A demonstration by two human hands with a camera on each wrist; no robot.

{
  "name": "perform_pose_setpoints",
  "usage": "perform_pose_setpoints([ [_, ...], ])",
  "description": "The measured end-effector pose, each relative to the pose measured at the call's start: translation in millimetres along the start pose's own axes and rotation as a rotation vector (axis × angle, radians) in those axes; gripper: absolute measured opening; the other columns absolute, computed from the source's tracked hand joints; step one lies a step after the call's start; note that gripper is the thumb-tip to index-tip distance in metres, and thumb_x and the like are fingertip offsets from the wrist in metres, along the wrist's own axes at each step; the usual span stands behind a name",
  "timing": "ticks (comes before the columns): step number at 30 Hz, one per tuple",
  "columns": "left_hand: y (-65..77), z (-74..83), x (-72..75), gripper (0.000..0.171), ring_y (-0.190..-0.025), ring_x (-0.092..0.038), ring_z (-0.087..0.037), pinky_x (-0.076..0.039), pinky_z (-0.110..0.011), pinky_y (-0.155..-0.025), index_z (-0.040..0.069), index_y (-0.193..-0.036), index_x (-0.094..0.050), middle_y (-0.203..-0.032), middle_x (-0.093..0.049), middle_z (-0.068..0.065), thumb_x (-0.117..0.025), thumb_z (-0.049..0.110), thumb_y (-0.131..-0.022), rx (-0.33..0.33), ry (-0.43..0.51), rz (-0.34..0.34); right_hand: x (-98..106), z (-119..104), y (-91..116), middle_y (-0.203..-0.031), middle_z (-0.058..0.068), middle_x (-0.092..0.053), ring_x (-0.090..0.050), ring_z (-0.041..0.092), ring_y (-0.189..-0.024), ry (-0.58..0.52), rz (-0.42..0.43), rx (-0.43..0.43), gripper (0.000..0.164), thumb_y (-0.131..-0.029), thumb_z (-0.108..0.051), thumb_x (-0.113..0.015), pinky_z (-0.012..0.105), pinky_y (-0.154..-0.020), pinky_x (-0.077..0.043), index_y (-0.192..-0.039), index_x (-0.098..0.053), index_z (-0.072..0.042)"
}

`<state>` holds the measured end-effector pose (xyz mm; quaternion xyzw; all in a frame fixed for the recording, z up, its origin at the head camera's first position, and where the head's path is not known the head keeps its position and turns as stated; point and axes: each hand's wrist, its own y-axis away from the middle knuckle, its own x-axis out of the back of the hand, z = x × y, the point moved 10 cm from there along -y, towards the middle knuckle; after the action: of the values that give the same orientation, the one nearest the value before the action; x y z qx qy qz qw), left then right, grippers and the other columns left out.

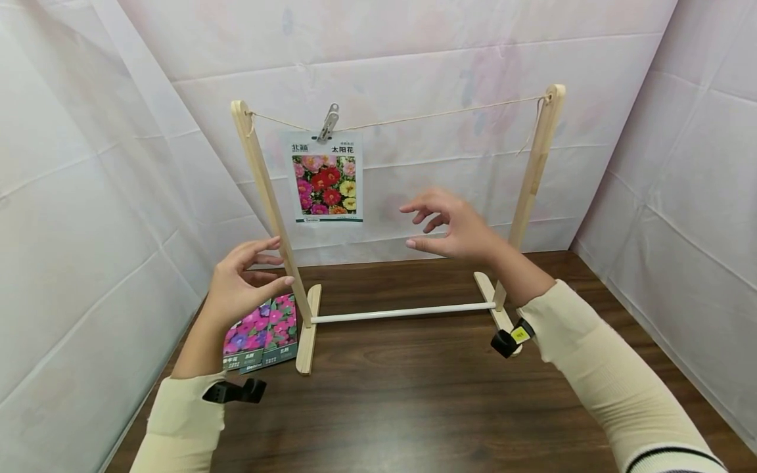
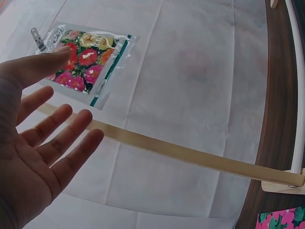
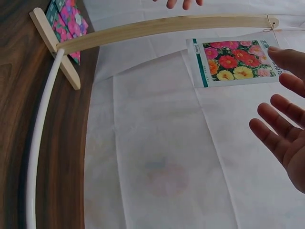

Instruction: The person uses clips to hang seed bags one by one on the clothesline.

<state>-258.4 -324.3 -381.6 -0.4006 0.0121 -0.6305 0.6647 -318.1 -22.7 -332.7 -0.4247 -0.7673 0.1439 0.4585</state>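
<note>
A flower seed packet (image 1: 325, 187) hangs from a string (image 1: 437, 116) by a metal clip (image 1: 328, 123), nearer the left end of a wooden frame. My left hand (image 1: 239, 279) is in the air beside the frame's left post (image 1: 267, 194), its fingers loosely bent and nothing in them. In the left wrist view the fingers spread in front of that post. To the right of the packet and below the string hovers my right hand (image 1: 452, 226), thumb and fingers apart, holding nothing. The right wrist view shows its spread fingers near the hanging packet (image 3: 233, 59).
More flower packets (image 1: 279, 328) lie on the dark wooden table (image 1: 402, 407), left of the frame's left foot (image 1: 307, 341) and partly behind my left hand. A white rod (image 1: 402, 313) joins the posts low down. The right post (image 1: 532, 171) rises behind my right forearm. Pale cloth (image 1: 414, 39) surrounds the table.
</note>
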Motion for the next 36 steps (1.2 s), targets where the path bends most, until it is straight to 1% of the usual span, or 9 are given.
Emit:
perform_pose_setpoints([
  [4, 2.3, -1.9, -1.0, 0.070, -0.104, -0.062, -0.011, -0.053, -0.016, -0.079, 0.002, -0.136, -0.055, -0.128, -0.054, -0.015, -0.083, -0.006, -0.072, -0.014, -0.049, -0.020, -2.7, 2.8, 8.8, -0.118, 0.010, -0.060, -0.061, 0.028, -0.099, 0.000, 0.001, 0.009, 0.050, -0.077, -0.007, -0.084, 0.038, -0.078, -0.057, -0.123, -0.065, -0.005],
  [8, 5.3, 0.5, -1.7, 0.072, -0.105, -0.060, -0.013, -0.052, -0.016, -0.079, 0.002, -0.136, -0.056, -0.127, -0.054, -0.013, -0.084, -0.008, -0.070, -0.054, -0.089, -0.025, -2.8, 5.7, 19.8, -0.119, 0.011, -0.058, -0.061, 0.025, -0.100, 0.045, 0.012, 0.027, 0.053, -0.075, -0.006, -0.085, 0.037, -0.079, -0.056, -0.124, -0.064, -0.004],
  [13, 9.7, 8.1, -3.1, 0.071, -0.104, -0.056, -0.002, -0.052, -0.016, -0.079, -0.004, -0.132, -0.056, -0.124, -0.054, -0.015, -0.082, -0.014, -0.067, -0.082, -0.107, -0.023, -3.9, 10.2, 32.9, -0.122, 0.010, -0.057, -0.060, 0.023, -0.101, 0.078, 0.015, 0.024, 0.053, -0.075, -0.008, -0.085, 0.038, -0.080, -0.056, -0.124, -0.063, -0.005],
  [16, 11.6, 8.0, -3.4, 0.070, -0.103, -0.056, -0.007, -0.053, -0.017, -0.079, -0.003, -0.132, -0.056, -0.123, -0.054, -0.012, -0.083, -0.013, -0.068, -0.085, -0.114, -0.025, -4.5, 12.2, 39.6, -0.124, 0.011, -0.056, -0.060, 0.025, -0.101, 0.076, 0.021, 0.020, 0.053, -0.076, -0.006, -0.084, 0.038, -0.080, -0.056, -0.124, -0.063, -0.005],
  [19, 12.6, 1.1, -3.7, 0.070, -0.104, -0.057, -0.013, -0.052, -0.017, -0.081, 0.000, -0.133, -0.057, -0.123, -0.054, -0.007, -0.084, -0.008, -0.069, -0.094, -0.129, -0.027, -3.3, 14.3, 46.4, -0.125, 0.012, -0.056, -0.060, 0.027, -0.101, 0.057, 0.040, 0.018, 0.053, -0.076, -0.003, -0.084, 0.039, -0.081, -0.056, -0.124, -0.063, -0.004],
  [26, 20.0, 4.9, -7.2, 0.068, -0.104, -0.057, -0.014, -0.053, -0.018, -0.081, 0.000, -0.133, -0.058, -0.123, -0.055, -0.009, -0.085, -0.004, -0.070, -0.107, -0.174, -0.042, -0.1, 19.2, 62.2, -0.126, 0.010, -0.056, -0.061, 0.024, -0.102, 0.023, 0.057, -0.029, 0.054, -0.076, -0.002, -0.083, 0.040, -0.083, -0.055, -0.125, -0.062, -0.006],
  [29, 22.8, 3.2, -9.1, 0.067, -0.105, -0.057, -0.017, -0.053, -0.019, -0.082, 0.000, -0.132, -0.058, -0.125, -0.055, -0.011, -0.085, -0.004, -0.070, -0.120, -0.184, -0.040, 0.5, 15.4, 67.4, -0.125, 0.014, -0.056, -0.060, 0.028, -0.102, 0.013, 0.080, -0.011, 0.055, -0.074, 0.005, -0.082, 0.039, -0.083, -0.055, -0.125, -0.061, -0.001],
  [33, 25.5, -2.8, -10.2, 0.066, -0.105, -0.058, -0.015, -0.051, -0.016, -0.084, 0.000, -0.131, -0.059, -0.125, -0.056, -0.011, -0.085, -0.005, -0.070, -0.141, -0.184, -0.025, 1.4, 5.2, 72.8, -0.123, 0.022, -0.056, -0.059, 0.036, -0.102, 0.019, 0.117, 0.027, 0.054, -0.070, 0.013, -0.080, 0.035, -0.085, -0.054, -0.121, -0.061, 0.006],
  [36, 28.0, -9.5, -9.8, 0.067, -0.104, -0.059, -0.014, -0.049, -0.013, -0.084, -0.001, -0.129, -0.060, -0.124, -0.057, -0.012, -0.085, -0.009, -0.067, -0.153, -0.187, -0.008, 1.2, 7.4, 78.1, -0.123, 0.022, -0.057, -0.059, 0.036, -0.102, 0.021, 0.142, 0.032, 0.053, -0.070, 0.014, -0.080, 0.033, -0.086, -0.053, -0.119, -0.061, 0.007],
])
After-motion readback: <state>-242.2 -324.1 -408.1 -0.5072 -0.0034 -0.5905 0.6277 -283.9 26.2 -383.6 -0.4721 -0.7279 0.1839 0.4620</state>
